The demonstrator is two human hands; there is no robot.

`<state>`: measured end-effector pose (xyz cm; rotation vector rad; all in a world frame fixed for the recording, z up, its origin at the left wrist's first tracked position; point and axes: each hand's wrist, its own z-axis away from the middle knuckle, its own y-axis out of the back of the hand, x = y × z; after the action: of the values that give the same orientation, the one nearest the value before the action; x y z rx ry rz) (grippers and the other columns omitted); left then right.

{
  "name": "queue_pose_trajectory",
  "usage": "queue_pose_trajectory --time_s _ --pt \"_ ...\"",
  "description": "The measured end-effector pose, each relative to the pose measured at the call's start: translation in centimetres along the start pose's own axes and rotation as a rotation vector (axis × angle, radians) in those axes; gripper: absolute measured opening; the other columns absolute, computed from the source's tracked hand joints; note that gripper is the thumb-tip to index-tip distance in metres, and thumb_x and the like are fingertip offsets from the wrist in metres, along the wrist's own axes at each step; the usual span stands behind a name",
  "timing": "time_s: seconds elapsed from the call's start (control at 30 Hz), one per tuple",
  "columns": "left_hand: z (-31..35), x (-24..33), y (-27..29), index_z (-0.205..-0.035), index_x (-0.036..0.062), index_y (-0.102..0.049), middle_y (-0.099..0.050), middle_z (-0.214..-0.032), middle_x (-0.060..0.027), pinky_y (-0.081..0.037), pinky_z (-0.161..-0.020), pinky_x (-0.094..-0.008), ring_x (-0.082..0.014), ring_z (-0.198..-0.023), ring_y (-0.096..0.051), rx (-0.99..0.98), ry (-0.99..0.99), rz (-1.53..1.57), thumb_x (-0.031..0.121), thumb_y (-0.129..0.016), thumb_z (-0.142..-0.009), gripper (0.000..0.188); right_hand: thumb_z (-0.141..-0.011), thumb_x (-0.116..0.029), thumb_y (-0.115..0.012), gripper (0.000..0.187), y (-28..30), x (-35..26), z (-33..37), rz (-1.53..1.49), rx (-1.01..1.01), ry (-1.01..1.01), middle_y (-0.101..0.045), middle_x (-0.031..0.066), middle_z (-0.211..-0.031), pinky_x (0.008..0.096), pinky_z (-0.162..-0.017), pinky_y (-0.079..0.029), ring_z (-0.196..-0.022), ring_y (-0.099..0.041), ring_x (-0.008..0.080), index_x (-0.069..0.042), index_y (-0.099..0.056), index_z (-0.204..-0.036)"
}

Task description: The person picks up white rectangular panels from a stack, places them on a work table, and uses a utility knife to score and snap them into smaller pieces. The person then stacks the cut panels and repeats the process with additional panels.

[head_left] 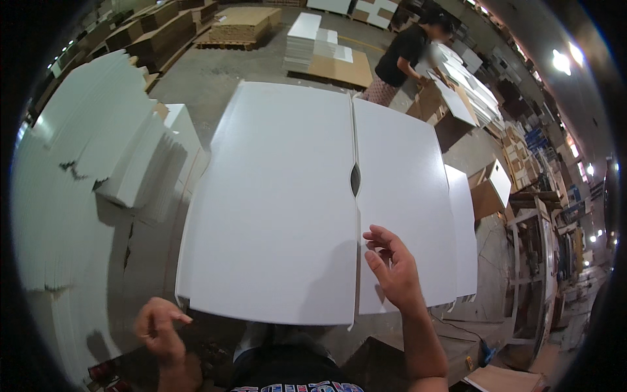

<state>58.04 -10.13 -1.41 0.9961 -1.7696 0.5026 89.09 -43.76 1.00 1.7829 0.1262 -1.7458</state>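
Two large white panels lie side by side in front of me, the left panel [274, 196] wider than the right panel [408, 176]. A narrow seam runs between them, with a small dark oval gap about midway along it. My right hand [392, 268] hovers at the near part of the seam, over the right panel's edge, fingers apart and holding nothing. Off the near left corner of the left panel is my left hand [162, 326], its fingers loosely bent and a little blurred, with nothing visible in them.
Tall stacks of white boards [72, 170] rise on my left. Another white panel [462, 228] shows past the right edge. A co-worker [400, 62] bends over a brown box [450, 121] at the far right. A metal frame [529, 274] stands to my right, near a blue-handled tool [486, 353].
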Motion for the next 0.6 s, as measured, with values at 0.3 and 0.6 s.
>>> queue_pose_trajectory --time_s 0.3,0.6 --pt "-15.7 -5.6 -5.3 -0.152 -0.0014 -0.067 -0.058 -0.167 -0.0234 -0.036 -0.134 -0.0572 -0.0404 -0.161 -0.049 -0.483 0.035 -0.599 0.041 -0.074 -0.106 0.063 -0.105 -0.017 -0.085 0.07 -1.7 -0.9 -6.2 0.198 0.039 -0.137 -0.068 0.0108 -0.149 0.0371 -0.106 -0.052 -0.121 -0.06 0.02 -0.002 -0.055 -0.166" --pt "-18.6 -9.7 -9.5 -0.166 -0.0051 -0.056 -0.049 -0.174 -0.0259 -0.037 -0.135 -0.0592 -0.0419 -0.166 -0.043 -0.624 0.14 -0.569 0.045 -0.079 -0.1 0.086 -0.1 -0.017 -0.091 0.069 -2.2 -1.1 -9.4 0.279 0.037 -0.148 -0.066 0.0086 -0.127 0.0344 -0.09 -0.049 -0.107 -0.056 0.0181 -0.003 -0.06 -0.161"
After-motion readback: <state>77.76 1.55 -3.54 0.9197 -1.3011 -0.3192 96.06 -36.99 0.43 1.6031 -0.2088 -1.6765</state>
